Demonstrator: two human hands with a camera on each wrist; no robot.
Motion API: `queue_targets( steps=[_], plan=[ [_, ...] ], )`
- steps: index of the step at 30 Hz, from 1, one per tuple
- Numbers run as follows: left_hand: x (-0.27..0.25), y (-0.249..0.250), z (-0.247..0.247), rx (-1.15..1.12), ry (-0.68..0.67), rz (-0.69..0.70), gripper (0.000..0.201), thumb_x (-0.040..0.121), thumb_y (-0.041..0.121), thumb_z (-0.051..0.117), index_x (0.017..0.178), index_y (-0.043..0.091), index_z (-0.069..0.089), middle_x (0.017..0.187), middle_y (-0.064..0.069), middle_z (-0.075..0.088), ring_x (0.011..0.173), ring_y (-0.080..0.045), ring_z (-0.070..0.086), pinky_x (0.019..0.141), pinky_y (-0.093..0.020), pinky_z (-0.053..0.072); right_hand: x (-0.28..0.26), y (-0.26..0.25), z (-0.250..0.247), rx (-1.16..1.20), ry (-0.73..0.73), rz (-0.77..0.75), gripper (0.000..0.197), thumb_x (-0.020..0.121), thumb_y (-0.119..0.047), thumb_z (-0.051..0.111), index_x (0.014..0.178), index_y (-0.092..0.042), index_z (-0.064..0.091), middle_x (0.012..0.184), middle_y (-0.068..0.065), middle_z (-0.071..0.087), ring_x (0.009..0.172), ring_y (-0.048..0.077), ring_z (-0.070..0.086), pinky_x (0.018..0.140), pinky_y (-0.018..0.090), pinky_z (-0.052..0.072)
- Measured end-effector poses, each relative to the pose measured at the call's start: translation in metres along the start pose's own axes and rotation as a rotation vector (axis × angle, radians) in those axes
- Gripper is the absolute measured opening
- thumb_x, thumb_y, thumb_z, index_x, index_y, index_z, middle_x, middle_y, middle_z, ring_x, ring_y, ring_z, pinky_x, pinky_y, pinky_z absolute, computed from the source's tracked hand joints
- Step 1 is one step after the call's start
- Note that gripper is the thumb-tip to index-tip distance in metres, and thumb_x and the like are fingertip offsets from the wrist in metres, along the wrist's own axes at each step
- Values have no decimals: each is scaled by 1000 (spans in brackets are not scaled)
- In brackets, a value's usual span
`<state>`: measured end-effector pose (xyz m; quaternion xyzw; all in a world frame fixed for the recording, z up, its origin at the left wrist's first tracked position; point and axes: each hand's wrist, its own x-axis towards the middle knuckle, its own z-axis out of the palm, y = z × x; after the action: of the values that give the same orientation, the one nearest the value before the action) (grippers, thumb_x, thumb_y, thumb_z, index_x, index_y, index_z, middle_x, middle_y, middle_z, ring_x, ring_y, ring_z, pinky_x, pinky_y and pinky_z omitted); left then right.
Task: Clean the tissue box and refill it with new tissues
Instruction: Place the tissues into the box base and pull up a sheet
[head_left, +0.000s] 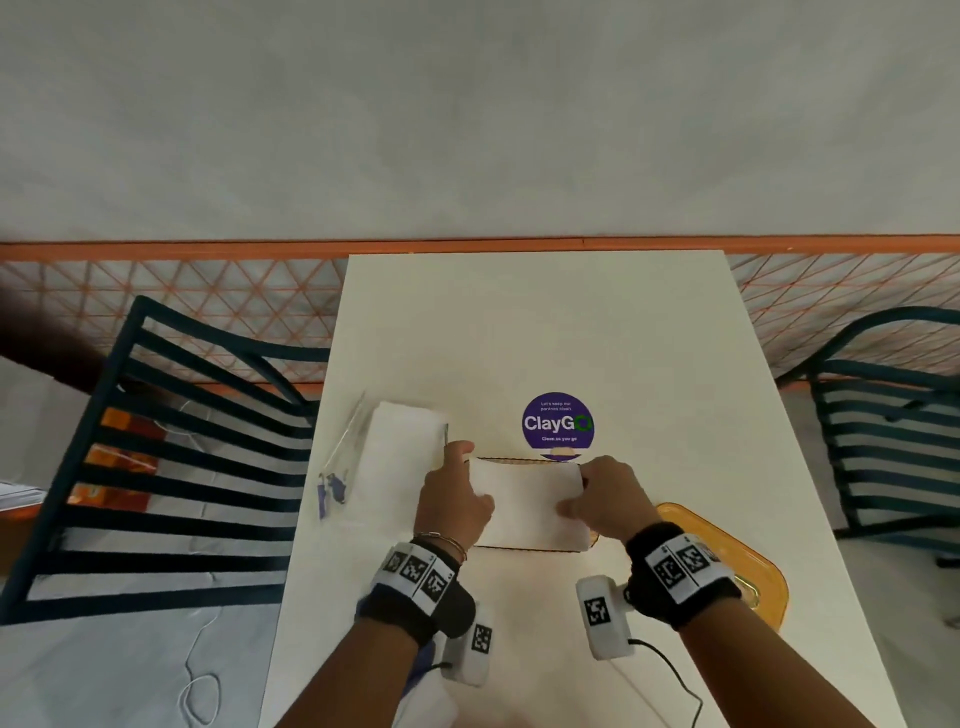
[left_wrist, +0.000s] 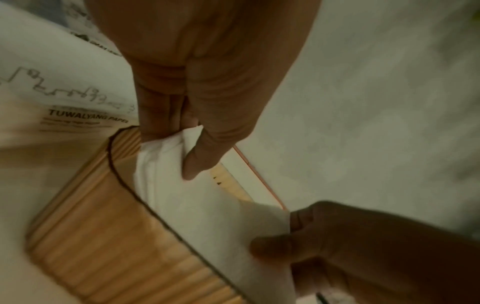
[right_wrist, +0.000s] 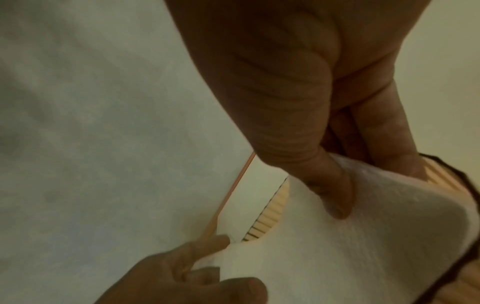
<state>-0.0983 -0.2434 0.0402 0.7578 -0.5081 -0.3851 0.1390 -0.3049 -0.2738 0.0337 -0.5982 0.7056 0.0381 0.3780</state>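
Note:
A stack of white tissues (head_left: 525, 501) lies in the open top of a slatted wooden tissue box (head_left: 519, 460) on the white table (head_left: 545, 322). My left hand (head_left: 462, 491) grips the stack's left end, thumb on top and fingers under it. My right hand (head_left: 577, 496) grips the right end the same way. In the left wrist view my left hand (left_wrist: 179, 152) pinches the tissues (left_wrist: 207, 209) over the box's wall (left_wrist: 103, 236). In the right wrist view my right hand (right_wrist: 376, 185) holds the tissues (right_wrist: 337, 257) above the box's slats (right_wrist: 275, 209). The inside of the box is hidden.
An opened plastic pack of paper towels (head_left: 405, 447) lies left of the box, printed side in the left wrist view (left_wrist: 64, 115). An orange tray-like piece (head_left: 727, 556) sits at the right. A purple round sticker (head_left: 557, 421) lies behind the box. Dark slatted chairs (head_left: 182, 467) flank the table.

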Motion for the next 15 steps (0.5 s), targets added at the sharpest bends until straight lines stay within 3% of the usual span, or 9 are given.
queue_targets(
  steps=[5, 8, 11, 13, 15],
  plan=[
    [-5, 2, 7, 155, 32, 90, 63, 86, 15, 74, 140, 24, 42, 122, -4, 67, 112, -25, 64, 95, -35, 55, -2, -10, 4, -126, 38, 20, 39, 74, -32, 85, 101, -8, 70, 88, 0, 65, 79, 16, 62, 65, 21, 46],
    [-14, 1, 5, 272, 109, 181, 54, 89, 19, 71, 136, 26, 46, 126, 3, 63, 111, -19, 64, 88, -29, 52, -4, -9, 3, -155, 110, 21, 37, 77, -25, 82, 108, -9, 73, 97, 1, 73, 83, 16, 67, 68, 19, 47],
    [-17, -3, 4, 356, 177, 279, 42, 91, 12, 65, 129, 27, 57, 127, 8, 58, 110, -13, 62, 81, -20, 46, -11, -8, 0, -193, 197, -4, 32, 79, -19, 79, 110, -13, 73, 100, 1, 75, 86, 16, 70, 72, 19, 52],
    [-13, -8, 6, 373, 80, 305, 43, 92, 4, 61, 128, 26, 61, 129, 8, 59, 111, -14, 61, 83, -19, 43, -15, -9, 0, -183, 235, -57, 31, 80, -17, 78, 112, -15, 74, 98, 1, 76, 85, 15, 71, 78, 22, 56],
    [-8, -11, 8, 429, -85, 308, 47, 92, 1, 59, 132, 26, 60, 132, 6, 59, 119, -15, 58, 95, -23, 46, -17, -13, 3, -162, 204, -147, 32, 83, -16, 76, 114, -20, 72, 104, -3, 75, 91, 13, 69, 82, 19, 52]
  ],
)
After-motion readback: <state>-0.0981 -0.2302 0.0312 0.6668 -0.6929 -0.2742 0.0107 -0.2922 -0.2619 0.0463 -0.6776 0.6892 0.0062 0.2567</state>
